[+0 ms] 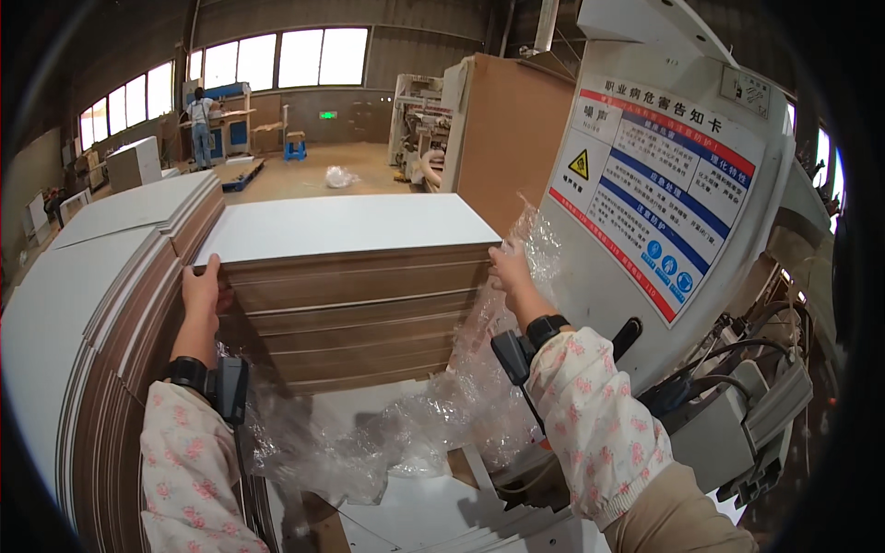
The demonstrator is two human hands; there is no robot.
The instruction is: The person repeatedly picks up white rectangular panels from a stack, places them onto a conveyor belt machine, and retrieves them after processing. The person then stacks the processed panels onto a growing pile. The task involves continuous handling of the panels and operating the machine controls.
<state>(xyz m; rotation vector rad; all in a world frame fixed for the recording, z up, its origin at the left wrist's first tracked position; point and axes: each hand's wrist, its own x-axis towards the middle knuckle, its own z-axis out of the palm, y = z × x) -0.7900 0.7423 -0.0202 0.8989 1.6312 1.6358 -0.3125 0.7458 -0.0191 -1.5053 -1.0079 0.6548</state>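
Observation:
A stack of white-topped boards with brown edges stands before me, its top white board facing up. My left hand grips the near left corner of that board, thumb on top and fingers down along the side. At the near right corner, my right hand is closed on the board's edge. The undersides of both grips are hidden, so how many boards they take in cannot be told. Crumpled clear plastic film lies around the base of the stack and up its right side.
Another tall stack of white boards rises close on the left. To the right stands a white machine housing bearing a warning sign, with cables below. Loose white boards lie near me. A person stands far back by a blue machine.

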